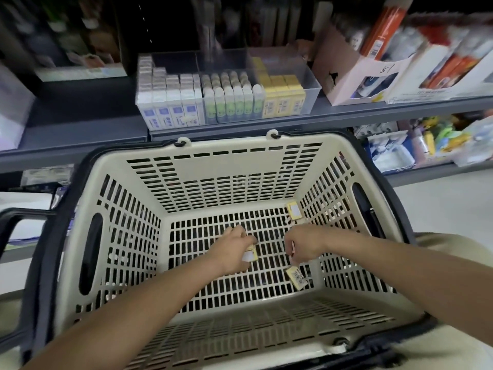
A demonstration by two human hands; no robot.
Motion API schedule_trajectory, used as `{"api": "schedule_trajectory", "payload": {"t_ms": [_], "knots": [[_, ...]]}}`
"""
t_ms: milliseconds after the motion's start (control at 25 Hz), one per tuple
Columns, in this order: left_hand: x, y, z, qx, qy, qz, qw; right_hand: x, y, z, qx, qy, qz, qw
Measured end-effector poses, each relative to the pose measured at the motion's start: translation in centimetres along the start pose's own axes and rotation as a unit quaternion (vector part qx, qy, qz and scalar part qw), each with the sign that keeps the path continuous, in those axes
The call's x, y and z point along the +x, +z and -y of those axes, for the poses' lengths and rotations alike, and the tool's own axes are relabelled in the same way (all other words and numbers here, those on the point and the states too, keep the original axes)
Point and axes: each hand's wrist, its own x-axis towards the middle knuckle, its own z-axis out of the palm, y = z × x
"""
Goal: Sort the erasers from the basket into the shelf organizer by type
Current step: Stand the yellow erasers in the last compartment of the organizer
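Both my hands reach down into a cream plastic basket (133, 263). My left hand (232, 249) grips a small yellow boxed eraser (250, 255) just above the basket floor. My right hand (301, 244) has curled fingers that seem to pinch something thin; the item is mostly hidden. Another yellow eraser (296, 277) lies on the floor just below my right hand, and a third (294, 211) leans in the far right corner. On the shelf above stands a clear organizer (312, 89) with white-blue erasers (170, 102), green-white erasers (232, 100) and yellow erasers (282, 100) in separate sections.
The basket has dark handles (16, 236) folded outward at its sides. A cardboard box (346, 76) and packaged goods (440, 62) sit right of the organizer on the grey shelf (80, 129). More stock fills the lower shelf at right (413, 148).
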Motion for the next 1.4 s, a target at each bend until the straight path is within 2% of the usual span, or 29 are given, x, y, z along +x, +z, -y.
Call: {"api": "schedule_trajectory", "payload": {"t_ms": [80, 160, 240, 280, 360, 440, 520, 600, 680, 720, 760, 880, 920, 960, 1040, 1120, 1240, 1400], "knots": [[0.1, -1.2, 0.3, -0.085, -0.045, -0.005, 0.995, 1.0, 2.2, 0.0, 0.028, 0.048, 0.045, 0.997], [0.1, -2.7, 0.9, -0.161, -0.076, -0.016, 0.984, 1.5, 4.2, 0.2, 0.004, 0.083, 0.048, 0.995], [0.3, -4.2, 0.9, -0.206, -0.084, -0.034, 0.974, 1.9, 4.9, 0.3, -0.061, 0.082, 0.001, 0.995], [0.4, -4.8, 0.7, -0.224, -0.087, -0.042, 0.97, 2.1, 4.7, 0.4, -0.051, 0.07, -0.033, 0.996], [0.7, -5.6, 0.2, -0.247, -0.096, -0.049, 0.963, 2.8, 3.5, 0.7, 0.056, 0.055, -0.111, 0.991], [1.0, -5.9, -0.2, -0.258, -0.116, -0.046, 0.958, 3.3, 1.6, 1.1, 0.213, 0.047, -0.196, 0.956], [1.1, -6.2, -0.5, -0.312, -0.131, -0.041, 0.94, 3.6, 0.4, 1.8, 0.365, 0.014, -0.235, 0.901], [0.9, -6.4, -0.7, -0.431, -0.124, -0.007, 0.894, 3.6, 0.1, 2.5, 0.465, -0.026, -0.229, 0.855], [0.5, -6.5, -1.0, -0.54, -0.113, 0.035, 0.833, 3.6, 0.2, 3.0, 0.502, -0.06, -0.224, 0.833], [0.3, -6.4, -1.2, -0.561, -0.106, 0.045, 0.82, 3.5, 0.2, 3.2, 0.505, -0.078, -0.228, 0.829], [0.3, -6.3, -1.4, -0.56, -0.1, 0.042, 0.821, 3.5, 0.2, 3.2, 0.511, -0.096, -0.227, 0.824], [0.5, -6.2, -1.8, -0.493, -0.095, -0.015, 0.865, 3.5, -0.1, 2.7, 0.578, -0.125, -0.189, 0.784], [0.5, -6.3, -1.9, -0.472, -0.094, -0.031, 0.876, 3.7, -0.3, 2.3, 0.573, -0.111, -0.191, 0.789], [0.6, -6.2, -1.9, -0.452, -0.095, -0.042, 0.886, 4.0, -0.5, 1.8, 0.525, -0.071, -0.221, 0.819], [0.6, -6.1, -1.7, -0.43, -0.105, -0.047, 0.895, 4.8, -0.3, -0.1, 0.337, 0.066, -0.305, 0.888], [0.6, -6.2, -1.2, -0.426, -0.117, -0.047, 0.896, 5.4, 0.1, -1.3, 0.176, 0.167, -0.308, 0.92], [0.4, -6.8, -0.6, -0.433, -0.131, -0.057, 0.89, 6.7, 0.9, -1.3, 0.069, 0.179, -0.253, 0.948], [0.3, -7.2, -0.5, -0.441, -0.137, -0.068, 0.884, 7.5, 0.7, -2.1, 0.103, 0.148, -0.264, 0.948]]}}
